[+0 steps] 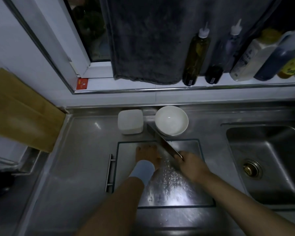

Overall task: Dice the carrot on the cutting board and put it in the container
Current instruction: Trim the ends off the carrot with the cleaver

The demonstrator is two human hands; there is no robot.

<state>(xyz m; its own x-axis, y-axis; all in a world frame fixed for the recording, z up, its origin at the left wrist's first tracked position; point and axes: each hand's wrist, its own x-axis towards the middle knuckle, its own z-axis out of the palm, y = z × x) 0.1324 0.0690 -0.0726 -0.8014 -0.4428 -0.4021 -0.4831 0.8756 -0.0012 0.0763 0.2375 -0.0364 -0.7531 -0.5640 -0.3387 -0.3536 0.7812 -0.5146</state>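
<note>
A steel cutting board point(186, 167) with a dark rim lies on the counter in front of me. My left hand point(147, 155) lies flat on its far left part, fingers stretched forward; the carrot is hidden under it. My right hand point(191, 165) grips the handle of a large knife point(162, 142), whose blade runs up and left beside my left hand's fingers. Small pale bits are scattered on the board point(167, 178) between my arms. A white round bowl point(171, 120) and a white square container point(130, 121) stand just beyond the board.
A steel sink point(266, 160) with a drain opens to the right. Bottles point(196, 55) line the window ledge behind, beside a hanging grey towel point(146, 40). A wooden board point(20, 109) leans at the left wall. A bar handle point(109, 172) sits left of the cutting board.
</note>
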